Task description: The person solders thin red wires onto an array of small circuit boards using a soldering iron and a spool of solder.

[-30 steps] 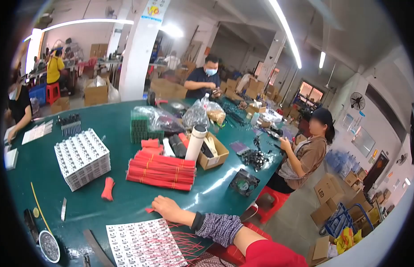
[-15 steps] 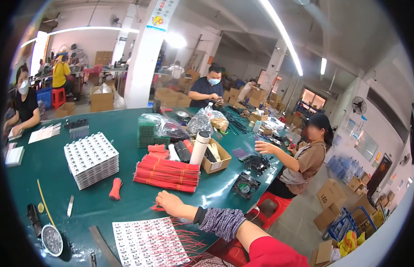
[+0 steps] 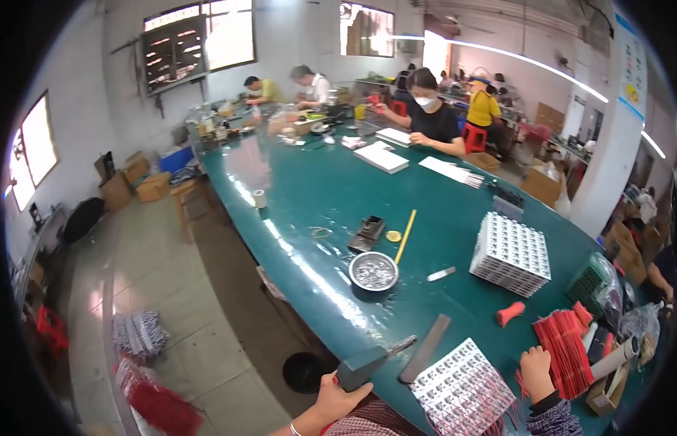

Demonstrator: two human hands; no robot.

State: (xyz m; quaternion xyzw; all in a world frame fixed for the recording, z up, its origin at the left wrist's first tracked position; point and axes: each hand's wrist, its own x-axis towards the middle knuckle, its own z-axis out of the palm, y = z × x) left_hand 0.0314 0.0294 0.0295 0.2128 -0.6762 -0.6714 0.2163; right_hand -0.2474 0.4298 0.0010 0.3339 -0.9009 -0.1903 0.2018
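My left hand (image 3: 338, 398) is wrapped round a dark green pistol-shaped tool (image 3: 362, 367) with a narrow metal nose, at the table's front edge. My right hand (image 3: 536, 370) is closed, its fingers curled together, with thin red wires (image 3: 520, 381) at its left side. It lies close to a banded bundle of red wires (image 3: 562, 347). Between the hands lies a white sheet of printed square boards (image 3: 462, 389), red wires trailing from its right and lower parts. A flat grey bar (image 3: 426, 349) rests beside the sheet.
On the green table (image 3: 302, 196) are a metal bowl of small shiny pieces (image 3: 373, 272), a yellow stick (image 3: 406, 236), a stack of board sheets (image 3: 510, 254) and a red wire bundle (image 3: 510, 314). A masked person (image 3: 433, 116) sits across. A black bin (image 3: 306, 372) stands below the edge.
The view has swung left, bringing the floor and windows in. My left hand, unseen before, now shows holding the green tool. My right hand stays near the red wires.
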